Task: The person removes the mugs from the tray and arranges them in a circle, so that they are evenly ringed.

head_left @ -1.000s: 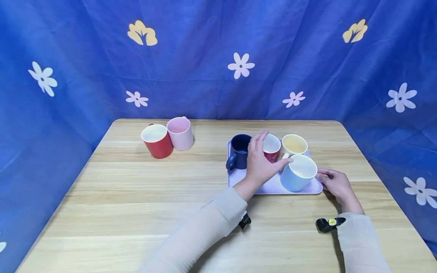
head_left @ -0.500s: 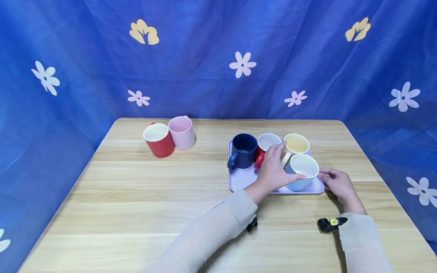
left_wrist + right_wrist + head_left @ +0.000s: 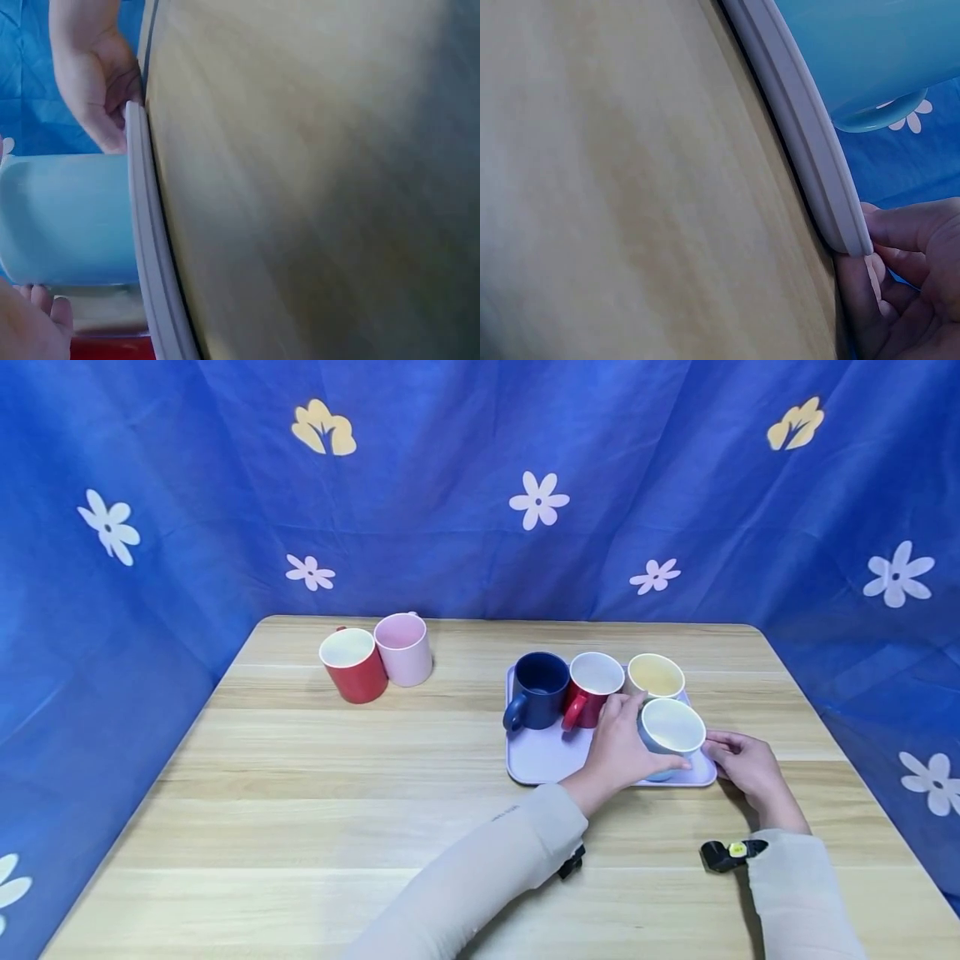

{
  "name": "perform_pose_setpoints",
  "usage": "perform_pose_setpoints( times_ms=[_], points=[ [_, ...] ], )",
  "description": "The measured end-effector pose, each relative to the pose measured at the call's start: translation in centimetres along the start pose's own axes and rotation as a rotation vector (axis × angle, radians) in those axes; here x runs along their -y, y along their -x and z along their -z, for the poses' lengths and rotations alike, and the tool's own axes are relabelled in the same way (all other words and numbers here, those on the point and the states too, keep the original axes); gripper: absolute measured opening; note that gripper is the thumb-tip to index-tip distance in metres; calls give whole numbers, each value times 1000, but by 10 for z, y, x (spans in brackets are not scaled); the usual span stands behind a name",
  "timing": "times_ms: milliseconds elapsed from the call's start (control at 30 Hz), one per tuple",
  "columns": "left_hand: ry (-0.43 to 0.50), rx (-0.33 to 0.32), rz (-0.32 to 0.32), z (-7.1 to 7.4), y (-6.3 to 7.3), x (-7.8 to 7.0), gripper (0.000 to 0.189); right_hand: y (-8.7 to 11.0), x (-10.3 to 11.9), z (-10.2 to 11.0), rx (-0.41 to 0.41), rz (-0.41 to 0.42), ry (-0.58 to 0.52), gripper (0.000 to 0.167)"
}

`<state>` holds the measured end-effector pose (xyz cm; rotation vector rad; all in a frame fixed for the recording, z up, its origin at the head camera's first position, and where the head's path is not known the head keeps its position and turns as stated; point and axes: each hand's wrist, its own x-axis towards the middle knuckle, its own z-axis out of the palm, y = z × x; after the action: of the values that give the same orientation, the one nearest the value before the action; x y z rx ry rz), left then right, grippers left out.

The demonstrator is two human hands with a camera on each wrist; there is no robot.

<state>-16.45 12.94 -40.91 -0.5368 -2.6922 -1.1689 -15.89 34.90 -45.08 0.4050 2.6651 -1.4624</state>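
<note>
A light blue mug [image 3: 673,727] stands upright at the front right of a pale lilac tray [image 3: 543,756]. My left hand [image 3: 622,747] grips it from the left, thumb across the front and fingers round the far side. In the left wrist view, fingers of that left hand [image 3: 41,315] touch the mug's wall [image 3: 71,217]. At the tray's right end, my right hand [image 3: 750,768] holds the rim. The right wrist view shows the right hand [image 3: 915,277] pinching the tray's corner [image 3: 840,217], thumb above and a finger below. There the blue mug's handle [image 3: 885,116] points towards that hand.
Behind on the tray stand a navy mug [image 3: 543,693], a red mug with white inside [image 3: 596,697] and a cream mug [image 3: 654,677]. Farther left on the wooden table [image 3: 300,818], another red mug [image 3: 356,677] touches a pink mug [image 3: 407,656]. A blue flowered curtain [image 3: 450,485] hangs behind.
My left hand has moved right and slightly towards me, from over the red mug to round the light blue mug. The right hand stays at the tray's rim.
</note>
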Motion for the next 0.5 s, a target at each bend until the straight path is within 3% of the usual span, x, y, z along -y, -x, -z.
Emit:
perform_pose_setpoints(
  times_ms=[233,500],
  points=[
    [19,-60,29,-8,2,1,94,0,0,0,1,-10,2,43],
    [28,-111,-10,-12,1,4,83,-1,-3,-1,-14,9,-16,42]
  ],
)
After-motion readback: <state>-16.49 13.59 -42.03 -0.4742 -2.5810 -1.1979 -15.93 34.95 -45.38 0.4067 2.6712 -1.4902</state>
